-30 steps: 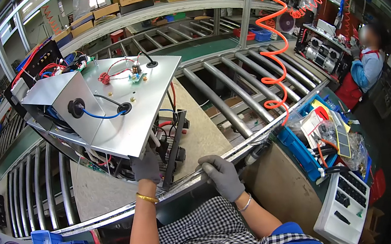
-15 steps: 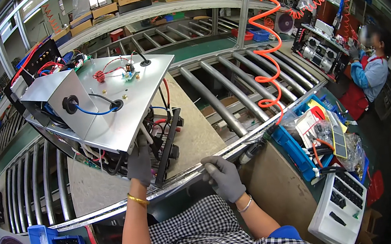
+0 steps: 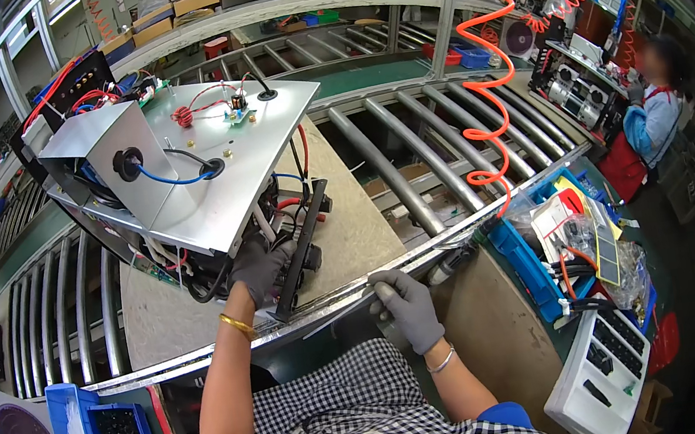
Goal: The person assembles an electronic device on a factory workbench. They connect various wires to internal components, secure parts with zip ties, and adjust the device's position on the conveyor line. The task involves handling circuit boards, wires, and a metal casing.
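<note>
My left hand (image 3: 259,268), in a grey glove, reaches under the front edge of a silver metal plate (image 3: 267,140) on an open electrical unit. Its fingers are curled at the wires (image 3: 264,224) beside a black frame bar (image 3: 303,245); the fingertips are partly hidden. My right hand (image 3: 408,310), gloved too, is held in front of the conveyor's edge, thumb and fingers pinched together. A thin white strip (image 3: 344,312) runs from its fingers towards the unit. On the plate are a small circuit board (image 3: 240,116), a red-wound coil (image 3: 183,116) and a bent metal cover (image 3: 95,162).
The unit rests on a board (image 3: 353,225) over a roller conveyor (image 3: 395,176). An orange coiled hose (image 3: 490,132) hangs to the right. Blue bins (image 3: 525,268) and a white tray (image 3: 597,377) stand right, screw bins (image 3: 121,427) lower left. A co-worker (image 3: 655,115) stands far right.
My left hand has shifted slightly right and up, its fingers now curled more visibly by the wires. My right hand has moved a little right and down, still pinched. The view has shifted slightly.
</note>
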The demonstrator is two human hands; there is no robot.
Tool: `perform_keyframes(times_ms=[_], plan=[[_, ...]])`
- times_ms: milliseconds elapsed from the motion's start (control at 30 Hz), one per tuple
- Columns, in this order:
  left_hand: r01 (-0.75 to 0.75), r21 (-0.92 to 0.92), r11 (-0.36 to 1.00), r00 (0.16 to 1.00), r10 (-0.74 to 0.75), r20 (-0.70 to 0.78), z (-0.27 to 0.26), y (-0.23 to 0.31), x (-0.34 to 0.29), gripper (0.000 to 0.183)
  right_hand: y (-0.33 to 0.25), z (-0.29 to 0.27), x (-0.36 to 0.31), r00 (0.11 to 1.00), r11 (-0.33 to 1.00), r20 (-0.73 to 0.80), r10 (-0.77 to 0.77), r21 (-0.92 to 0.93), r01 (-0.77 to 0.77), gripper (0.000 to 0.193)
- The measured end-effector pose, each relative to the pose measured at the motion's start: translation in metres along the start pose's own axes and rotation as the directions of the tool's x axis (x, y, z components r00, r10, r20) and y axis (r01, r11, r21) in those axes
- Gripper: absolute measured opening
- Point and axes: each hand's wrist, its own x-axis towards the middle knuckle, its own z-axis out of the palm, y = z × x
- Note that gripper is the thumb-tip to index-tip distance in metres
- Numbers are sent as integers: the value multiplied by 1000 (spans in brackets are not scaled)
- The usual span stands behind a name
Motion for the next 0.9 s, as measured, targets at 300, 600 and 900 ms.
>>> perform_keyframes(times_ms=[300, 600, 900], plan=[[-44, 60, 997, 976, 55, -212, 14, -25, 20, 35, 3, 4, -1, 1000, 1000, 19, 13, -7, -13, 26], [-131, -379, 916, 979, 59, -195, 23, 0, -11, 27, -17, 6, 0, 999, 996, -35, 36, 83, -33, 23], [-199, -288, 937, 954, 119, -275, 28, 2, -15, 29, -47, 19, 49, 978, 976, 121, -170, -116, 184, 33]])
